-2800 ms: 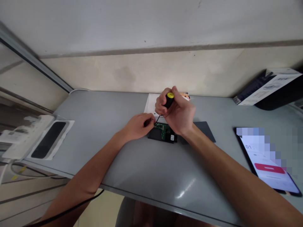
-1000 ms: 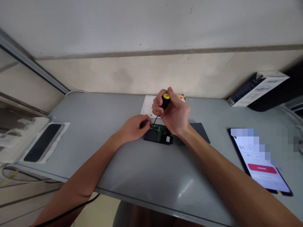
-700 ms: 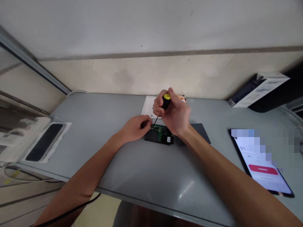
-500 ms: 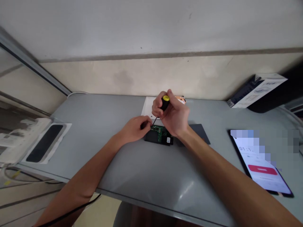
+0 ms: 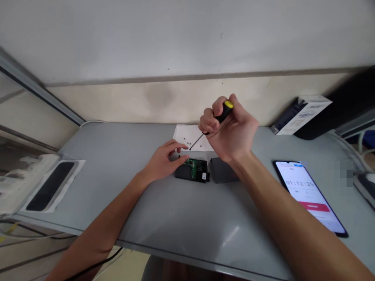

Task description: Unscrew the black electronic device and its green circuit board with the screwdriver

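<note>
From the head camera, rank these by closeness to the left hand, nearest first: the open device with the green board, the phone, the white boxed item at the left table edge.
From the left hand:
1. Open device with the green board, just to its right, fingertips at its edge.
2. White boxed item, far left at the table edge.
3. Phone, far right, beyond the right arm.

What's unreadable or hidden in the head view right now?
- Screwdriver tip: too small to tell whether it carries a screw.
- Dark cover: far side hidden by right hand.
- Specks on white paper: too small to identify.
- Phone small text: blurred.
</note>
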`<act>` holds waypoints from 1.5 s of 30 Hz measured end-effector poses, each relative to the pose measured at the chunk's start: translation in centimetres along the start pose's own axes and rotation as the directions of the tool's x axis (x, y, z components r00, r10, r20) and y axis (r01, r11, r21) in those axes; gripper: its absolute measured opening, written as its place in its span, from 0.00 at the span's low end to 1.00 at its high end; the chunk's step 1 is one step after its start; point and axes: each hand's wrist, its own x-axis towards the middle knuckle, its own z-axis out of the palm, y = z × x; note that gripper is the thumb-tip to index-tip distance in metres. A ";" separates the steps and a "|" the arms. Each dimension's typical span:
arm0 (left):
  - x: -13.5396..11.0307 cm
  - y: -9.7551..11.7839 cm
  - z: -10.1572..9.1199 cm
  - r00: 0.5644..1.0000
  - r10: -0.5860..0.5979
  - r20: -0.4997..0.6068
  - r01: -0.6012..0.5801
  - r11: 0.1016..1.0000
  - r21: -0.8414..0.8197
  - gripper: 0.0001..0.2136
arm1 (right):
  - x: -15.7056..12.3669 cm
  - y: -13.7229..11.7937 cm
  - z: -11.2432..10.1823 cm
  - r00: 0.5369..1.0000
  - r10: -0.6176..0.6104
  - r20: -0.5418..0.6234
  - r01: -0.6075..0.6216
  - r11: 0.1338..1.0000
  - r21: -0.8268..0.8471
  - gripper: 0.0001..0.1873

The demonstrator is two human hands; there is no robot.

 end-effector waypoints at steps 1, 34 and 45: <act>0.0 0.2 0.1 1.000 -0.010 -0.003 0.010 1.000 0.007 0.12 | 0.0 -0.1 0.1 1.000 -0.005 0.009 0.005 1.000 -0.011 0.30; 2.1 2.9 -0.2 0.952 0.113 0.285 -0.199 0.936 0.291 0.24 | -5.3 -3.0 -5.9 0.947 -0.268 0.177 0.303 0.561 -0.771 0.17; 0.7 1.7 1.5 0.926 0.137 0.353 -0.236 0.937 0.256 0.28 | -5.6 -2.4 -9.6 0.945 0.325 -0.019 -0.024 0.014 -1.000 0.29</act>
